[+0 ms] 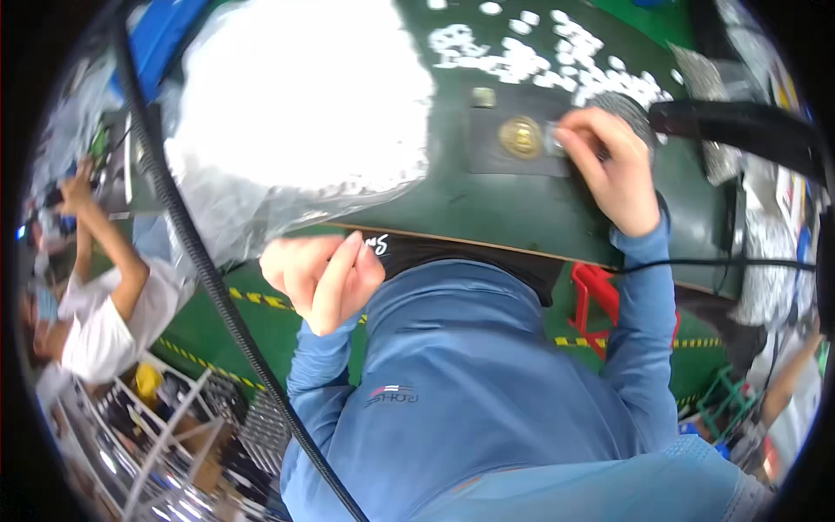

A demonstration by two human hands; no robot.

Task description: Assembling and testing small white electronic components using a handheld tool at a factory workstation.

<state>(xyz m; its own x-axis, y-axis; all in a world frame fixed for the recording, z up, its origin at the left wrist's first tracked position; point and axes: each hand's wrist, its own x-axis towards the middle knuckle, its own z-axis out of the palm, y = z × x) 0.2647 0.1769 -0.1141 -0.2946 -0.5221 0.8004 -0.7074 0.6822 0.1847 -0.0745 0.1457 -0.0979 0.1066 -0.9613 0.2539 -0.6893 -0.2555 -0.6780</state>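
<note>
Two hands: right hand (616,165) pinching small clear piece (551,139) over dark mat (491,161); left hand (320,277) curled closed, contents unclear.

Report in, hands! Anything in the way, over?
Right hand: at small clear piece, beside gold disc on dark mat. Left hand: curled, contents unclear. White bits beyond mat, seemingly clear of disc.
</note>
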